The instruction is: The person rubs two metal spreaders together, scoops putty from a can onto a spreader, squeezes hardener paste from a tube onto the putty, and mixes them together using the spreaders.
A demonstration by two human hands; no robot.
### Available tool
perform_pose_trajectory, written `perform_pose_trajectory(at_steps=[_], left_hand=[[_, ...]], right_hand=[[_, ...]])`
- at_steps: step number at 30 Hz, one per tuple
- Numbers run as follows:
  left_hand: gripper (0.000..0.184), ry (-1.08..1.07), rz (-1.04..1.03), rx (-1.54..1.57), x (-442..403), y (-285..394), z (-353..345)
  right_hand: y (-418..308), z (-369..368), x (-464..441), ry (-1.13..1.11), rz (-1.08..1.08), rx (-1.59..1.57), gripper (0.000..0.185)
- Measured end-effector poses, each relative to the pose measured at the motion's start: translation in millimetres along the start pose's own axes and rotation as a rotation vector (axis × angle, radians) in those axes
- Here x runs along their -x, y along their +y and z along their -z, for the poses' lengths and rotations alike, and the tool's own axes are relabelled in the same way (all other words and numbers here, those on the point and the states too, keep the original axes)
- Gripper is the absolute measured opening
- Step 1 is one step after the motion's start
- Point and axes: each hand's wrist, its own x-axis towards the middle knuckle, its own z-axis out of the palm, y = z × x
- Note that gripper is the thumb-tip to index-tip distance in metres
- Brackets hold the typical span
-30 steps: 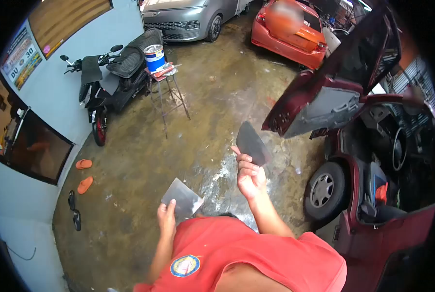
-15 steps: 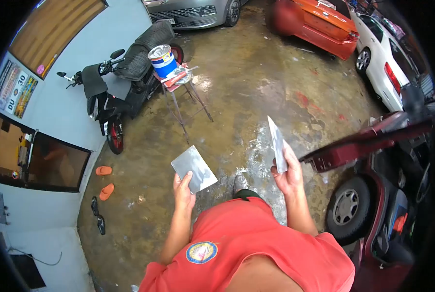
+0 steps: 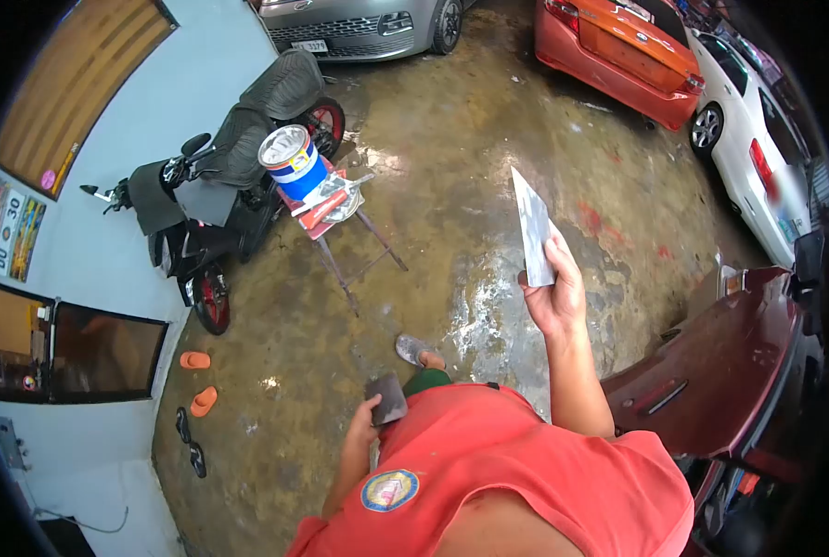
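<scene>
My right hand point(image 3: 557, 292) is closed on the lower end of a flat, pale grey putty spreader point(image 3: 532, 227), held upright with its pointed corner up; whitish smears show on its face. Low beside my red shirt, my left hand point(image 3: 363, 422) grips a second flat spreader point(image 3: 388, 399), which looks dark from this angle. Ahead and to the left, a small stool point(image 3: 363, 227) bears a blue and white can point(image 3: 292, 160) with a smeared rim. A red tube-like item point(image 3: 324, 210) lies beside the can.
A motorbike point(image 3: 219, 176) stands behind the stool by the wall. On my right is a dark red car's open door point(image 3: 711, 362). An orange car point(image 3: 623, 56), a white car point(image 3: 748, 139) and a grey car point(image 3: 359, 28) stand further off. Orange slippers point(image 3: 199, 381) lie left.
My left hand has dropped toward my side with its spreader, turning it to a darker face. My right hand has risen slightly. The view has shifted closer to the stool and a foot has stepped forward.
</scene>
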Motion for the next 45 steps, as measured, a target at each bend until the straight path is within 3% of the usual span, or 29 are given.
perform_pose_trajectory(at_steps=[2, 5, 9, 10, 14, 19, 24, 30, 36, 45], left_hand=[[0.043, 0.030, -0.029, 0.072, -12, 50, -15], [0.042, 0.165, -0.329, -0.029, -21, 120, -68], [0.037, 0.028, -0.522, -0.124, -17, 196, -167], [0.037, 0.013, -0.558, -0.161, -18, 210, -193], [0.038, -0.055, -0.734, -0.240, -40, 257, -275], [0.037, -0.067, -0.847, -0.118, -76, 284, -359], [0.035, 0.058, -0.717, 0.171, -105, 286, -427], [0.033, 0.039, -0.900, 0.221, -103, 293, -448], [0.030, 0.170, -1.045, 0.531, -107, 331, -431], [0.032, 0.463, -1.140, 0.643, -112, 366, -413]], right_hand=[[4, 5, -38, 0.043, 0.026, 0.077, 0.045], [-5, 22, -84, 0.010, -0.033, 0.047, 0.046], [-24, 13, -132, 0.108, 0.125, 0.045, 0.053], [-30, 27, -145, 0.008, 0.123, 0.024, 0.054], [-43, 39, -199, 0.088, 0.147, 0.036, 0.053], [-66, 66, -294, 0.182, 0.073, 0.119, 0.041], [-63, 60, -407, 0.100, -0.036, 0.344, 0.037], [3, -13, -513, -0.132, -0.291, 0.434, 0.036], [77, -82, -585, -0.322, -0.460, 0.459, 0.031], [166, -140, -658, -0.476, -0.754, 0.562, 0.030]])
